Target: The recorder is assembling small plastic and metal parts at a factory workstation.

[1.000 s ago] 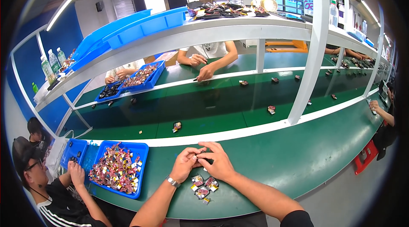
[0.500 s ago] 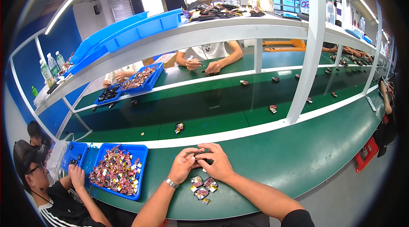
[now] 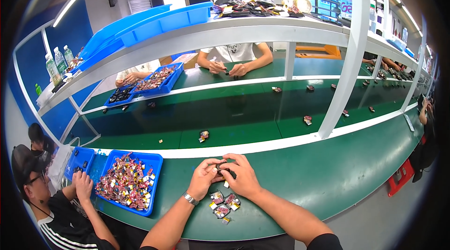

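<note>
Between the fingertips of both hands is a small black casing (image 3: 226, 173), held just above the green work surface. My left hand (image 3: 203, 178) pinches it from the left, a metal watch on that wrist. My right hand (image 3: 243, 178) closes on its other side with thumb and bent fingers, which cover much of it. A small white-yellow piece (image 3: 226, 184) shows just below the casing; I cannot tell whether it is attached. Nearer me lie three small black-framed assemblies with pinkish-red boards (image 3: 221, 210), grouped together, with a small yellow-and-white piece (image 3: 226, 221) beside them.
A blue tray (image 3: 158, 175) heaped with small red, white and yellow parts stands left of my hands. A co-worker's hands (image 3: 83, 185) are beyond it, near a smaller blue tray (image 3: 75, 158). Past a white rail (image 3: 262, 146), a green belt (image 3: 243, 130) carries scattered assemblies.
The head view has shifted slightly. My fingers have moved around the black casing, and more of its dark side now shows under my right hand. The grouped assemblies stay in place.
</note>
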`<state>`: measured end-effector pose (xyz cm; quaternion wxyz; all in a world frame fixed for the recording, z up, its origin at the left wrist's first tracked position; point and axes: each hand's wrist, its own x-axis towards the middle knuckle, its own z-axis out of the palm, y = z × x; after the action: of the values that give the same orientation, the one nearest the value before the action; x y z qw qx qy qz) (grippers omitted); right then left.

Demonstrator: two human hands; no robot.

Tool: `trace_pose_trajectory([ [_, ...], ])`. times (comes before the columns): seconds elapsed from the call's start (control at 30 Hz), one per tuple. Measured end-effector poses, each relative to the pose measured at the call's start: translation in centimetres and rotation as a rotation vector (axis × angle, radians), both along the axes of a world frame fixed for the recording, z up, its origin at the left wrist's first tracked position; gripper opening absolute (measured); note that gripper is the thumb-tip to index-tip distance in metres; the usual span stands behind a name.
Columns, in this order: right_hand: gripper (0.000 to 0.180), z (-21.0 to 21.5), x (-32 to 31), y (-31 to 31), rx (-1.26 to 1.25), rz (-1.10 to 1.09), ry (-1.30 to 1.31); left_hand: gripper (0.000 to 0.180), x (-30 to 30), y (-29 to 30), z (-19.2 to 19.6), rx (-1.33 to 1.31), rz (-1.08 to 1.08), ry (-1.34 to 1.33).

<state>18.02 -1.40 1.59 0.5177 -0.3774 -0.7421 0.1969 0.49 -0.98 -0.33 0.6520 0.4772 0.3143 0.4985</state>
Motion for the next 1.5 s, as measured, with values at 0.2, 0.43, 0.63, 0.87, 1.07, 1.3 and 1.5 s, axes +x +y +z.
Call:
trace_pose_trajectory([
  [0.2,0.015,0.5,-0.1,0.0,0.106,-0.070,-0.038,0.024,0.1,-0.2,0.4,-0.006,-0.018,-0.014],
  [0.43,0.013,-0.3,-0.5,0.0,-0.022,-0.079,0.033,0.025,0.2,-0.1,0.5,-0.020,-0.014,-0.005],
  [0.63,0.012,0.0,-0.6,-0.1,0.075,-0.146,-0.045,0.025,0.1,0.0,0.2,-0.023,-0.015,0.016],
  [0.87,0.014,0.0,-0.6,-0.1,0.186,-0.137,-0.116,0.023,0.0,0.0,0.1,-0.021,-0.011,-0.009],
  [1.07,0.014,-0.5,-0.6,0.1,0.236,-0.172,-0.197,0.023,0.1,0.1,0.2,-0.028,-0.013,-0.002],
  [1.3,0.012,-0.8,-0.6,0.2,0.310,-0.190,-0.242,0.022,0.3,-0.1,0.2,-0.041,0.004,-0.001],
  [1.5,0.011,-0.6,-0.8,0.2,0.273,-0.181,-0.205,0.023,0.1,0.0,0.0,-0.028,-0.003,0.007],
])
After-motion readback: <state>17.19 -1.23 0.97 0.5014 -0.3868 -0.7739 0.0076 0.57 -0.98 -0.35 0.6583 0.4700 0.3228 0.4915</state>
